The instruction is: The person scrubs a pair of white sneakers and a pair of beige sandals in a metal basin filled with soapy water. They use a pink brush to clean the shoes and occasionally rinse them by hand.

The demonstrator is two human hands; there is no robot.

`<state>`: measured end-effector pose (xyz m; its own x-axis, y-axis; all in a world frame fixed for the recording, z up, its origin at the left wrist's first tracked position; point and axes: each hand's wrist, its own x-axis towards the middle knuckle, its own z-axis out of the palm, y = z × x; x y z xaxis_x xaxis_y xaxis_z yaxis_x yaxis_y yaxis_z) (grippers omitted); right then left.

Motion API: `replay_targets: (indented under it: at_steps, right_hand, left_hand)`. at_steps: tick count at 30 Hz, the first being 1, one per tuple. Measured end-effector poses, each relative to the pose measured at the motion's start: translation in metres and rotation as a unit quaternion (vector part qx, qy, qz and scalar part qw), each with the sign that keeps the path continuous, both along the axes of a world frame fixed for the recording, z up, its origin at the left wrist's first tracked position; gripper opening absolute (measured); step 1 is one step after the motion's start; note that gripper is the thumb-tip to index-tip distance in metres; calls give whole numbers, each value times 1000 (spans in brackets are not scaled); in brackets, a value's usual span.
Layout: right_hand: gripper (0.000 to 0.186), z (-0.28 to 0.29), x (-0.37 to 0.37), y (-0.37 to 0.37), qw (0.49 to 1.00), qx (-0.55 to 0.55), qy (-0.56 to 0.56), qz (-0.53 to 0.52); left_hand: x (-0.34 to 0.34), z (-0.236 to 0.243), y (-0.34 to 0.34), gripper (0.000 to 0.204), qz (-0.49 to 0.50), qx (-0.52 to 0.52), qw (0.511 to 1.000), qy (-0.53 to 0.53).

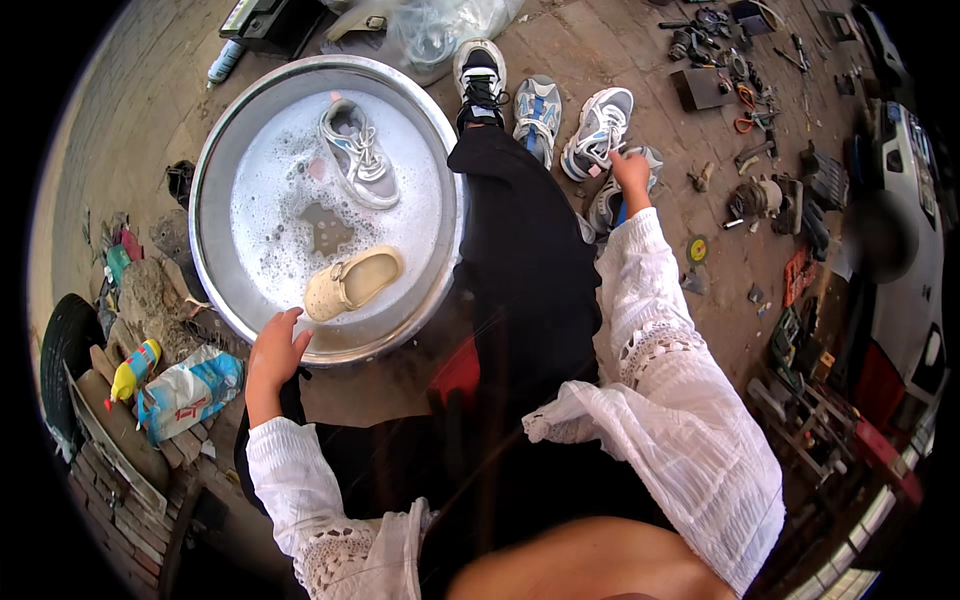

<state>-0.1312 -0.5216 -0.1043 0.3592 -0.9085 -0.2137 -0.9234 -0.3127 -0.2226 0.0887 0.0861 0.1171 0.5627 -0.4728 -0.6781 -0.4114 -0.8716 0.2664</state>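
Observation:
My left hand (282, 355) is open beside the near-left rim of a round metal basin (211, 158) of foamy water. A grey-and-white sneaker (371, 172) lies in the upper part of the water, and a beige clog (350, 283) floats nearer my left hand. With my right hand (630, 172) I grip a white-and-grey sneaker (597, 128) at its lower end, over another grey-and-blue shoe (612, 203). A grey-blue sneaker (537, 112) stands just left of them, beside my outstretched leg and shoe (480, 78).
Tools and metal parts (760, 195) lie scattered on the paving at right, near a white car (905, 260). At left are a tire (62, 370), a yellow bottle (133, 371), a torn bag (190, 397) and rubble. A clear plastic bag (430, 30) lies at the back.

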Motion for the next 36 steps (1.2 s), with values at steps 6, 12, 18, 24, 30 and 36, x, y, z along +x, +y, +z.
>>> replay_targets:
  at_steps: [6, 12, 18, 24, 30, 36]
  right_hand:
    - [42, 205, 88, 66, 938, 81, -57, 331]
    - [32, 394, 133, 243, 848, 59, -224, 477]
    - [27, 438, 95, 376, 543, 97, -119, 825]
    - [26, 441, 76, 384, 574, 94, -74, 810]
    - [25, 446, 67, 376, 606, 84, -56, 789]
    - [25, 437, 59, 383, 623, 70, -31, 778]
  left_hand:
    - [-1, 12, -18, 35, -32, -20, 999, -33]
    - [-15, 28, -43, 38, -62, -34, 996, -49]
    - [-25, 28, -59, 34, -135, -47, 987, -73]
    - [-28, 18, -72, 28, -175, -50, 978, -103]
    - [-28, 22, -73, 30, -179, -52, 980, -68]
    - [-27, 15, -67, 30, -195, -41, 978, -68]
